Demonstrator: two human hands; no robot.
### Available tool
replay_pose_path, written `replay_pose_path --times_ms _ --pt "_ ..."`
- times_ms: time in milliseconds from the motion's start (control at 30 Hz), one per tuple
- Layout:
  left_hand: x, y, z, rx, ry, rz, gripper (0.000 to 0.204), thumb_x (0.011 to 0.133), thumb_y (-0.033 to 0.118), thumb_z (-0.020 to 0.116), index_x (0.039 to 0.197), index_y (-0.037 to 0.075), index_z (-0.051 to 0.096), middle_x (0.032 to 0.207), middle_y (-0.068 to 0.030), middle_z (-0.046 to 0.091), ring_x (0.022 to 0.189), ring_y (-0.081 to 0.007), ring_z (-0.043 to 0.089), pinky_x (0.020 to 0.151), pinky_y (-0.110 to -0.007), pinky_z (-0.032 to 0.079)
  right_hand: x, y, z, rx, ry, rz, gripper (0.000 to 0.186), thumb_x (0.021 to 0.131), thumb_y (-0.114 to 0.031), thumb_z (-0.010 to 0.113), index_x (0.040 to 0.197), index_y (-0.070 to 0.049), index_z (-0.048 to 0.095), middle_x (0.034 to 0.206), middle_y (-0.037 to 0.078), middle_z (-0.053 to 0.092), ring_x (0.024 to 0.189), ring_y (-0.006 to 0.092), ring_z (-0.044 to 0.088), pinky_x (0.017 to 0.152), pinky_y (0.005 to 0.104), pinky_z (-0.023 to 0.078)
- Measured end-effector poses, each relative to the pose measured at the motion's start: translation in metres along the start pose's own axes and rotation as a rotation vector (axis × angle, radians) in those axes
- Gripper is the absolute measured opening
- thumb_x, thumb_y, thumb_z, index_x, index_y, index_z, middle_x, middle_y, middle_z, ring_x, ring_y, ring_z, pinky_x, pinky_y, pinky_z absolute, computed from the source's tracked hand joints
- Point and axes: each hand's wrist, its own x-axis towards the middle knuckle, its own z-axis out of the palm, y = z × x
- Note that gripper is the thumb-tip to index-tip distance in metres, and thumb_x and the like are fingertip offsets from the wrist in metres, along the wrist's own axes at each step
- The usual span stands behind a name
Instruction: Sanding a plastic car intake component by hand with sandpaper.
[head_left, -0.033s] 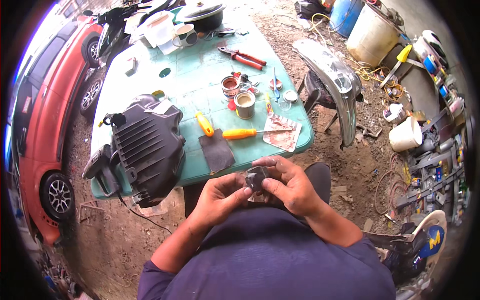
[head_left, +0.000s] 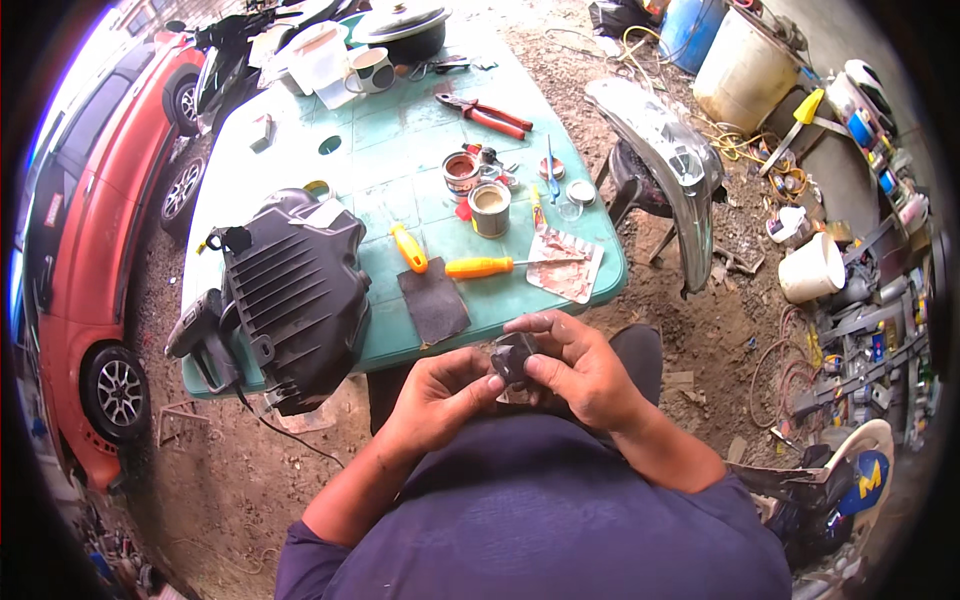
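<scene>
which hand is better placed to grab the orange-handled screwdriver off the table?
Likely the right hand. The orange-handled screwdriver lies just beyond it near the green table edge. The left hand sits lower and farther back. Both pinch the small dark part, so one must let go.

Table looks like smooth green plastic, the air box is matt black ribbed plastic, sandpaper sheet rough and dark, fender shiny metal.

Both hands meet before the torso, left hand and right hand with fingers curled inward, forearms bent.
</scene>
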Motion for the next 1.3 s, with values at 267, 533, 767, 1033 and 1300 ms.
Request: replay_pose_path --times_ms 267,533,767,1033,1300 --pt "-0.003 0.005 0.003 -0.027 -0.025 0.006 0.018 0.115 0.016 0.074 0.119 -0.001 0.076 0.103 -0.001 0.076 0.092 -0.0075 0.068 0.084 -0.028 0.056 0.007 0.002 -0.004 0.208 0.014 0.197 0.038 0.112 -0.001 0.063 0.149 -0.006 0.066 0.109 0.005 0.075 0.081 0.0094 0.067 0.07 0.0247 0.055" --pt "-0.003 0.007 0.012 -0.003 0.151 0.126 0.022 0.11 0.008 0.079 0.129 -0.002 0.073 0.117 -0.0079 0.083 0.112 -0.0114 0.076 0.1 -0.031 0.061 0.011 0.006 -0.004 0.13 0.011 0.18 0.036 0.112 0.0 0.062 0.147 -0.006 0.067 0.111 0.004 0.074 0.082 0.0086 0.066 0.07 0.0242 0.054" --pt "-0.003 -0.005 0.027 0.098 0.352 0.226 0.026 0.107 0.0 0.08 0.132 -0.004 0.072 0.123 -0.0118 0.084 0.113 -0.0147 0.077 0.1 -0.031 0.062 0.012 0.011 0.001 0.009 0.001 0.064 0.036 0.114 0.0 0.062 0.149 -0.006 0.064 0.114 0.004 0.073 0.091 0.0069 0.066 0.078 0.0247 0.057" --pt "-0.006 -0.01 0.02 0.168 0.386 0.242 0.018 0.106 0.0 0.081 0.123 -0.002 0.075 0.113 -0.0092 0.085 0.104 -0.012 0.077 0.094 -0.03 0.062 0.012 0.013 0.009 -0.063 0.067 -0.026 0.021 0.11 0.001 0.068 0.13 -0.005 0.063 0.113 0.003 0.072 0.096 0.007 0.068 0.084 0.0251 0.058" --pt "-0.003 -0.009 -0.014 1.032 0.643 0.35 0.042 0.094 0.016 0.089 0.13 0.0 0.077 0.128 -0.0204 0.078 0.125 -0.0401 0.071 0.114 -0.051 0.054 0.057 -0.001 -0.017 -0.31 0.028 0.025 0.017 0.104 0.001 0.07 0.12 -0.001 0.068 0.107 0.004 0.072 0.093 0.0094 0.07 0.078 0.0277 0.06"
